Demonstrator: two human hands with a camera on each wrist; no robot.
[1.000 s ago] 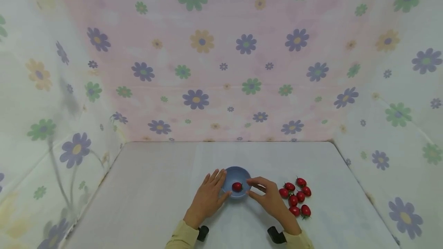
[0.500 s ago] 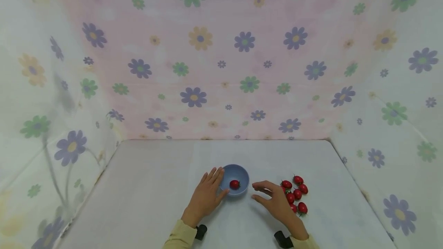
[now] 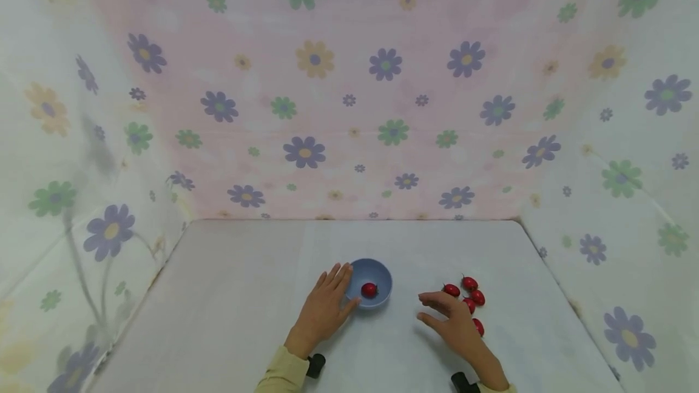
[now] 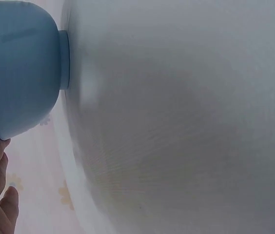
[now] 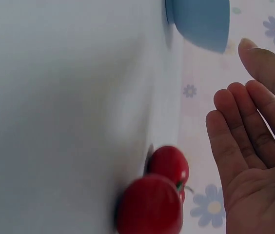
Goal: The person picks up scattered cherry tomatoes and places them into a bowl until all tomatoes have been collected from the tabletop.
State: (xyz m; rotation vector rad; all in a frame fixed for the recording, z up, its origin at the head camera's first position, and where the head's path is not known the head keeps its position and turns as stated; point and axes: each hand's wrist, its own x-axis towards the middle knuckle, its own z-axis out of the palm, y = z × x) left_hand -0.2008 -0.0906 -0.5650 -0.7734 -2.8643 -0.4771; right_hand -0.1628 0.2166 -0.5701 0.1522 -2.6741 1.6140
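Observation:
A small blue bowl stands upright on the white table with one red cherry tomato inside. My left hand rests against the bowl's left side, fingers straight and thumb at its near edge. The left wrist view shows fingertips right at the rim of the bowl. To the right of the bowl, my right hand is raised over the table with nothing in it, its fingers loosely bent. Beside and partly under it lie several cherry tomatoes, some hidden by the hand. Two show large in the right wrist view, the nearer tomato blurred.
The white table carries the bowl near its middle and the loose tomatoes to the right. Flower-printed cloth rises behind the table and along both sides. Black wrist mounts show at both cuffs.
My right hand has drawn back from the bowl's right rim toward the right, over the loose tomatoes. The left hand stays at the bowl, and the tomato in the bowl lies where it was.

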